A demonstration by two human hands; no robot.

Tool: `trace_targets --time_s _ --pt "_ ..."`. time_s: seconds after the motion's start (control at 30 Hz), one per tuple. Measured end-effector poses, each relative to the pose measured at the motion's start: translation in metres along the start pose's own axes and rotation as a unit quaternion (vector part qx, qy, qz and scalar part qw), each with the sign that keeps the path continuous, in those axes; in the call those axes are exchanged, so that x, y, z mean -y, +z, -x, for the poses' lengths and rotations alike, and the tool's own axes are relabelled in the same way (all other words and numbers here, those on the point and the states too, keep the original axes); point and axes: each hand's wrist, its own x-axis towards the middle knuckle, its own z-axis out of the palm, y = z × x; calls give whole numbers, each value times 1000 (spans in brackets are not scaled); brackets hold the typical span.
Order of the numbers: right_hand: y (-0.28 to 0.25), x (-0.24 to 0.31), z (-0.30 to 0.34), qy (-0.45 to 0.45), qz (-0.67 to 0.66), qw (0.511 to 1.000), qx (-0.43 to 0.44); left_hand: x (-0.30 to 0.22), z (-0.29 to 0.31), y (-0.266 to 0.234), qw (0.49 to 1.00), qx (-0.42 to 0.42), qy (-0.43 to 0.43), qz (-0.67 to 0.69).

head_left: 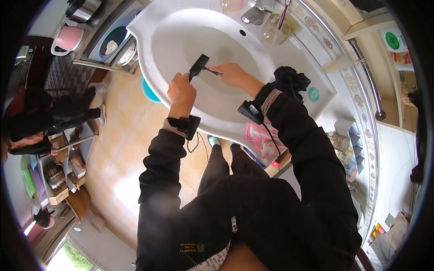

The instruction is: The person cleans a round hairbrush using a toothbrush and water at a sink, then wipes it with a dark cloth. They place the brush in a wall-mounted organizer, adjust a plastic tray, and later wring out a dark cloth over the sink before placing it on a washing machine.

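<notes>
Black jacket [266, 217] nearest, its sleeves [158, 167] reaching over the white sink [181, 40]. Above the sink's bowl, the left hand [181, 91] grips a bristled black brush [198, 65] and the right hand [237, 76] pinches a thin dark tool [213, 72] against or just beside its bristles; I cannot tell which. A crumpled dark cloth [291, 82] lies on the sink's right side

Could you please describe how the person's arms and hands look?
The left hand and right hand wear no gloves. Both black sleeves are long and wrinkled, with brownish bands near the wrists. Each wrist bears a black strap with a boxy black device; a thin dark cable runs from the right one.
</notes>
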Motion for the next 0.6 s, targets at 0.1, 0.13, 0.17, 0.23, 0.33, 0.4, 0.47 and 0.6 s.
trace_targets --time_s 0.1,0.13,0.17,0.23,0.33,0.4,0.47,0.6 --pt "-4 -39 5 -26 108 994 16 10 -2 -2 1000 -10 -1 -15" --pt "-6 -55 8 0 109 994 10 14 -2 -2 1000 -17 3 -17" --pt "-3 -66 7 24 138 990 -23 16 -1 -1 1000 -19 2 -10" --pt "11 -78 0 124 145 980 -49 18 0 0 1000 -23 3 3" --pt "25 -71 -13 96 94 990 -30 16 0 0 1000 -11 4 -20" --pt "28 -49 -16 86 -62 994 -22 16 0 -3 1000 -6 -3 -21" --pt "30 -21 -18 82 -152 982 -70 13 0 -5 1000 -11 -4 -18" --pt "32 11 1 7 -1 992 -123 11 -2 -8 1000 -24 6 -7"
